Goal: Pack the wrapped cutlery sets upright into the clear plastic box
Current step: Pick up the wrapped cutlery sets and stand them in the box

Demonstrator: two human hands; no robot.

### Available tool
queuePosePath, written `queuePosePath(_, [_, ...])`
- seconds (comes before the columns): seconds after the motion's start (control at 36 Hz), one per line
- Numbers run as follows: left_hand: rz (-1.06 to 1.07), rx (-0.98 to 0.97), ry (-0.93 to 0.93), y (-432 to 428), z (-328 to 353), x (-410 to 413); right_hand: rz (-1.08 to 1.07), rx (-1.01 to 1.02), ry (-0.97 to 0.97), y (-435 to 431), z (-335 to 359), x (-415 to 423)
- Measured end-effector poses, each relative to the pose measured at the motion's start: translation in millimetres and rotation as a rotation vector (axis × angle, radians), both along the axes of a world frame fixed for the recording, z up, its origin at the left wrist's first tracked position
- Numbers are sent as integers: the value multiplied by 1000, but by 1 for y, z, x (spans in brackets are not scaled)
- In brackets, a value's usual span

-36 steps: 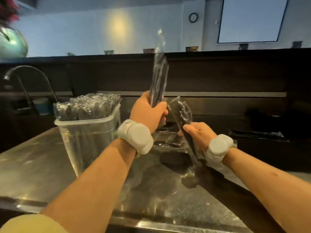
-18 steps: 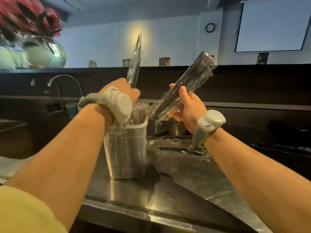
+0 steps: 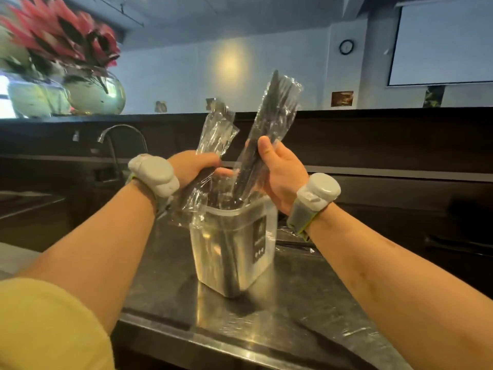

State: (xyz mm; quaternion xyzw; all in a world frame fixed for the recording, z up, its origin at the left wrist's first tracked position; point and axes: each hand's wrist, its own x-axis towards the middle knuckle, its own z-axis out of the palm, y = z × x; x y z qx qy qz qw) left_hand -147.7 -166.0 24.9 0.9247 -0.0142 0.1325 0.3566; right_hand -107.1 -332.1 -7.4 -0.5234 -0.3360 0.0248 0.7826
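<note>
The tall clear plastic box (image 3: pixel 234 263) already holds several sets. The left hand (image 3: pixel 194 169) grasps one film-wrapped black cutlery set (image 3: pixel 216 137), the right hand (image 3: pixel 280 177) a second wrapped set (image 3: pixel 269 121). Both are at its rim, not yet packed.

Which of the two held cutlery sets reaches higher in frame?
The right-hand set, gripped by the right hand; its tip rises above the left-hand set in the left hand.

Flower vase (image 3: pixel 94 96), faucet (image 3: pixel 121 126), wall clock (image 3: pixel 346 46) and screen (image 3: pixel 440 44) lie beyond the counter (image 3: pixel 266 329).

Label (image 3: pixel 259 240) on box (image 3: pixel 210 259): print illegible
</note>
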Motion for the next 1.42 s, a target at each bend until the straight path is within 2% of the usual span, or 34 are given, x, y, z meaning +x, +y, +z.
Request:
queuePosePath(0.06, [-35, -350, -4, 2, -9, 6, -25, -70, -102, -1, 3, -8])
queuePosePath(0.08, [-77, -443, 34, 3, -13, 13, -54, -109, -161, -5, 5, -10])
queuePosePath(0.11, [-117, -450, 54, 4, -13, 17, -72, -137, -215, -8, 6, -10])
queuePosePath(0.22, [-245, -282, 47, -2, -5, 16, -195, -224, -396, -29, 15, -4])
queuePosePath(0.33, [-226, -176, 15, -6, -3, 16, -269, -312, -419, -33, 12, 10])
queuePosePath(0.64, [-119, -307, -44, -3, -10, 27, -177, -576, -501, -29, 30, 13])
queuePosePath(0.75, [-130, -339, -3, -2, -12, 25, -126, -708, -530, -26, 26, 17])
queuePosePath(0.94, [-91, -241, -27, -5, -10, 25, -203, -886, -645, -39, 21, 13])
queuePosePath(1.06, [-85, -209, 12, -3, -7, 29, -172, -989, -662, -38, 24, 8])
queuePosePath(1.08, [-78, -212, 20, -3, -6, 29, -146, -964, -638, -38, 26, 5])
queuePosePath(1.14, [-72, -207, 28, -1, -7, 30, -148, -749, -533, -35, 30, 3])
queuePosePath(1.19, [-89, -196, 30, -4, -8, 29, -269, -479, -450, -32, 36, 1])
queuePosePath(1.25, [-89, -192, 23, -3, -8, 28, -368, -350, -499, -27, 40, -2])
queuePosePath(1.31, [-111, -224, 27, -4, -7, 25, -345, -344, -593, -22, 39, -8])
queuePosePath(1.42, [-170, -253, 9, -1, -10, 30, -341, -452, -574, -18, 23, -9])
